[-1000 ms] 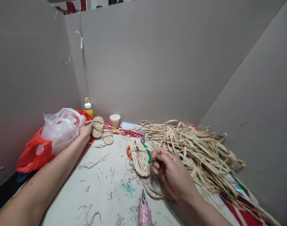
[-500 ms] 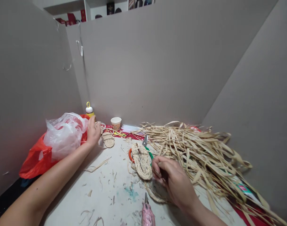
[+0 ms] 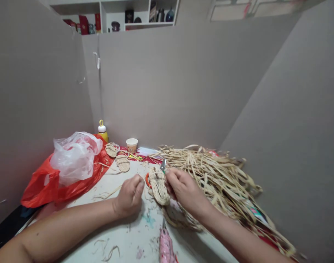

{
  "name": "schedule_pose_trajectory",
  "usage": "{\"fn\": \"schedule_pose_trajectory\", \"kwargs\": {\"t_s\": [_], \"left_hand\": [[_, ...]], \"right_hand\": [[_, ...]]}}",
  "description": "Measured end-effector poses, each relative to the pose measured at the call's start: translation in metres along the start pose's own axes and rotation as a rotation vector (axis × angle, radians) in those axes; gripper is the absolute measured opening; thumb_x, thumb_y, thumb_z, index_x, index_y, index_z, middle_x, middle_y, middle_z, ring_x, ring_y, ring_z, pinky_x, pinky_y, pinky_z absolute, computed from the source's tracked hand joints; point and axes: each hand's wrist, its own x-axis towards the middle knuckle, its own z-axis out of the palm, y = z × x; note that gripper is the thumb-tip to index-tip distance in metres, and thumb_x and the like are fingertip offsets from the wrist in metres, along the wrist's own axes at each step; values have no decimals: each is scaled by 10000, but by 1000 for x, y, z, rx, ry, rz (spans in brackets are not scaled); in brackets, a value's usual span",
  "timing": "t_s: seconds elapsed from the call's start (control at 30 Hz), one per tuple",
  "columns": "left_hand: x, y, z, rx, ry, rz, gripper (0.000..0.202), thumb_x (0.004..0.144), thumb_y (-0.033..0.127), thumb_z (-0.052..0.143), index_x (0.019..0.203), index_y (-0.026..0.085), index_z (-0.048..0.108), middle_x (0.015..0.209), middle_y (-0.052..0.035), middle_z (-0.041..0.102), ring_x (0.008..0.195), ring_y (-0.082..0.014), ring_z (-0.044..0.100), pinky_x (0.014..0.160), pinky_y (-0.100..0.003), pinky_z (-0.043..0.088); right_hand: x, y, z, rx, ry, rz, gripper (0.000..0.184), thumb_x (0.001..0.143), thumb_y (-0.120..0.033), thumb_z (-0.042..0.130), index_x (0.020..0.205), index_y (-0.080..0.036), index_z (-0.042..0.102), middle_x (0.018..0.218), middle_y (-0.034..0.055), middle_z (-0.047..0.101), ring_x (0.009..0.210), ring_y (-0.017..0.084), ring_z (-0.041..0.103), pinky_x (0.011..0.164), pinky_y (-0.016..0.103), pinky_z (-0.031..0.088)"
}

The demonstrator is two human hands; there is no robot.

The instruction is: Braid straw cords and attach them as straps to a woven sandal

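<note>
My left hand point(image 3: 130, 193) is closed in a fist above the table, left of a woven straw sole point(image 3: 158, 188). What its fingers hold, if anything, is hidden. Close against the sole's right side, my right hand point(image 3: 184, 186) is also closed, thumb pressed to the fingers; I cannot see what is in it. Scissors point(image 3: 163, 165) lie partly under the sole, with an orange handle loop on its left. A braided straw cord point(image 3: 180, 223) runs beneath my right wrist. Nearer me lies a pink-wrapped tool point(image 3: 167, 243) with a dark pointed tip.
A heap of dry straw strips point(image 3: 210, 175) covers the right side. Two small woven soles, one of them a tan piece point(image 3: 122, 163), lie at back left by a red plastic bag point(image 3: 50, 182). A paper cup point(image 3: 132, 145) and a yellow bottle point(image 3: 102, 132) stand against the grey partition point(image 3: 161, 87).
My left hand has come back from beside the bag and bottle to the table's middle and closed. My right hand has shifted up toward the scissors. The view has tilted slightly upward.
</note>
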Motion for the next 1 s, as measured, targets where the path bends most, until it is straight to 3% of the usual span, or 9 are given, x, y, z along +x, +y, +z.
{"fn": "schedule_pose_trajectory", "kwargs": {"t_s": [0.2,0.4,0.57,0.77,0.9,1.0], "left_hand": [[13,-19,2,-69,60,-116,141,892,260,481,779,205,545,721,-19,581,687,-160,547,686,-277,441],[8,-18,1,-120,63,-141,86,818,243,571,753,208,615,733,-24,634,705,-172,581,718,-289,465],[2,-19,0,-174,39,-157,56,760,246,634,769,218,682,790,-52,685,773,-206,617,792,-319,473],[4,-20,-1,-228,24,-186,57,711,228,669,758,222,702,784,-54,684,777,-214,613,832,-327,469],[7,-19,-1,-269,58,-219,168,696,198,653,856,220,698,861,-58,681,811,-210,619,843,-323,474],[7,-19,0,-303,81,-267,250,692,201,647,938,223,684,895,-55,682,836,-213,626,846,-321,478]], "right_hand": [[-23,-25,-23,134,124,-5,352,837,-474,576,640,-182,586,496,-41,518,401,87,457,405,219,329],[-62,-6,-36,162,258,18,265,759,-417,725,694,-174,643,589,2,621,533,123,572,460,216,393],[-77,23,-40,273,301,122,373,752,-522,693,655,-204,524,523,-50,530,443,102,468,434,222,364],[-81,49,-42,248,368,169,521,739,-646,621,537,-223,395,424,-88,379,354,84,392,405,225,290],[-75,52,-40,159,351,213,438,709,-561,694,574,-202,482,445,-57,499,375,92,453,407,221,325],[-58,51,-30,92,306,248,311,677,-399,755,838,-197,582,632,-38,624,463,116,551,394,208,358]]}}
